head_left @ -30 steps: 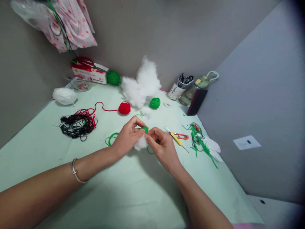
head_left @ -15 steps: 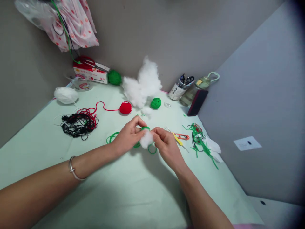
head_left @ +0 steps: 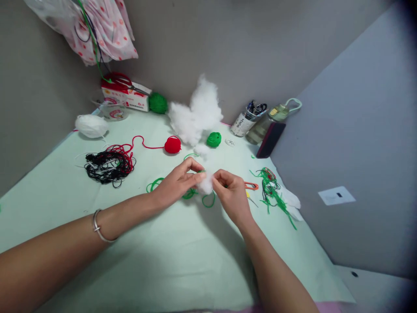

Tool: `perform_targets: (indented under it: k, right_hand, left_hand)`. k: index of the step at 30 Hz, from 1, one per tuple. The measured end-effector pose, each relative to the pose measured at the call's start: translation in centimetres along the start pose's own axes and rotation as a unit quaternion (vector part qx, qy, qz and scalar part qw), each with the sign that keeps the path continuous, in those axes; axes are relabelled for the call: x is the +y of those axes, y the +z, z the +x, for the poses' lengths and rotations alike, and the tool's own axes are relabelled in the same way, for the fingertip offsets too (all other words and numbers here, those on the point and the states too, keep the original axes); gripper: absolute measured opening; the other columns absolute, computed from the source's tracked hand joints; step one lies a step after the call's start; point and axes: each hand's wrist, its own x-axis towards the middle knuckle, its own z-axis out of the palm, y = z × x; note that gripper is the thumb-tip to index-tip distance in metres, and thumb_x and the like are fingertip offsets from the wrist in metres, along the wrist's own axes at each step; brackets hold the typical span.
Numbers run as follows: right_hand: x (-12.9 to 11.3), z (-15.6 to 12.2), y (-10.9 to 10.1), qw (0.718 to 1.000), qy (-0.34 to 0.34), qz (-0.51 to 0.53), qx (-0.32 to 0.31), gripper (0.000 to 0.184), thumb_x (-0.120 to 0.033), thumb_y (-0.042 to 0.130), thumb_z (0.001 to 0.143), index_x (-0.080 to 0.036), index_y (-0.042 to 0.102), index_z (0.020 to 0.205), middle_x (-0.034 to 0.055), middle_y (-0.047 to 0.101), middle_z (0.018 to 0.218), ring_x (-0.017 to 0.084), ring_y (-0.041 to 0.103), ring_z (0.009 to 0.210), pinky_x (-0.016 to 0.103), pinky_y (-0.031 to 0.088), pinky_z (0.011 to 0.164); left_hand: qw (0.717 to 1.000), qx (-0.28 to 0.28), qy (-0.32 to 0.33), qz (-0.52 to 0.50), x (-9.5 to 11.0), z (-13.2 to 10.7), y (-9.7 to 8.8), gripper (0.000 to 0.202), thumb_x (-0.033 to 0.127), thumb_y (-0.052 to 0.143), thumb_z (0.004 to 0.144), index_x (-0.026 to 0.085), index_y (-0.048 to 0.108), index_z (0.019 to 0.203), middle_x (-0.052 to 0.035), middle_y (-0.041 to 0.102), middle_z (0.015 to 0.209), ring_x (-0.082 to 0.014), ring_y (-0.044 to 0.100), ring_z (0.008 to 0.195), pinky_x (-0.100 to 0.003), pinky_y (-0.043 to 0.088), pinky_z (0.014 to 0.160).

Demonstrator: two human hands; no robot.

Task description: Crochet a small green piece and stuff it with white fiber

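Observation:
A tuft of white stuffing [head_left: 206, 185] sits between my two hands above the middle of the table. My left hand [head_left: 177, 183] is closed, thumb against fingers, on a small green yarn piece [head_left: 202, 171] at the tuft's upper edge; the fingers hide most of it. From the right, my right hand [head_left: 230, 193] pinches the tuft between thumb and fingertips. Loose green yarn [head_left: 189, 194] lies on the table below my hands. Beside my right hand, an orange-handled tool [head_left: 251, 186] and a thin metal-tipped yellow tool [head_left: 250, 198] are partly covered.
Behind my hands stand a large heap of stuffing [head_left: 197, 114], a red yarn ball [head_left: 172, 144] and a green one [head_left: 214, 139]. Tangled black yarn [head_left: 109, 167] lies left. Green scraps [head_left: 273, 195], a phone [head_left: 271, 140], a bottle [head_left: 260, 130] and a pen cup [head_left: 243, 124] are right.
The tuft and both hands have shifted slightly right and up. Less of the green piece shows now between my fingers. My right hand covers more of the yellow tool.

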Motion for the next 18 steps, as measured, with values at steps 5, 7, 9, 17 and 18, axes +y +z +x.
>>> perform_targets:
  k: [5,7,9,17,18]
  right_hand:
    - [-0.5,-0.3,-0.4,0.999,-0.009,-0.034,-0.024,0.03,-0.041,0.059,0.088,-0.02,0.053,0.066,-0.0072,0.039,0.056,0.009,0.031,0.055,0.027,0.022,0.053]
    - [-1.0,-0.8,-0.2,0.997,-0.002,-0.032,-0.066,0.032,-0.043,0.056,0.092,-0.02,0.054,0.07,-0.0067,0.041,0.058,0.01,0.033,0.056,0.027,0.024,0.054]
    - [-1.6,-1.4,0.4,0.995,0.022,-0.011,-0.097,0.029,-0.041,0.054,0.093,-0.021,0.054,0.073,-0.0069,0.041,0.059,0.01,0.034,0.056,0.027,0.025,0.053]
    - [-1.2,-1.4,0.9,0.996,0.026,0.034,-0.08,0.025,-0.039,0.061,0.091,-0.021,0.06,0.075,-0.0078,0.038,0.058,0.01,0.031,0.053,0.028,0.025,0.053]
    - [-0.9,-1.0,0.4,0.998,-0.004,-0.006,-0.057,0.022,-0.038,0.063,0.091,-0.021,0.066,0.077,-0.0054,0.046,0.062,0.011,0.036,0.057,0.028,0.028,0.056]
  left_hand:
    - [1.0,-0.014,-0.019,0.005,-0.2,0.1,0.0,0.031,0.038,0.07,0.086,0.023,0.047,0.099,0.0076,0.054,0.07,-0.0102,0.046,0.056,-0.025,0.031,0.051]
    - [1.0,0.013,-0.002,0.016,-0.7,0.3,0.0,0.026,0.034,0.068,0.085,0.023,0.048,0.096,0.0071,0.053,0.071,-0.0108,0.047,0.057,-0.026,0.032,0.052]
    - [0.998,0.044,0.018,0.029,-1.1,0.5,0.0,0.021,0.025,0.067,0.081,0.022,0.049,0.091,0.0073,0.048,0.073,-0.01,0.043,0.058,-0.026,0.032,0.054]
    - [0.998,0.049,0.029,0.007,-1.4,0.9,-0.6,0.021,0.028,0.069,0.081,0.02,0.055,0.094,0.0043,0.051,0.084,-0.0104,0.047,0.064,-0.027,0.037,0.057]
    - [0.999,0.049,0.024,-0.001,-1.4,0.9,-0.7,0.023,0.03,0.07,0.081,0.02,0.055,0.096,0.0035,0.052,0.087,-0.0106,0.049,0.066,-0.027,0.039,0.059]
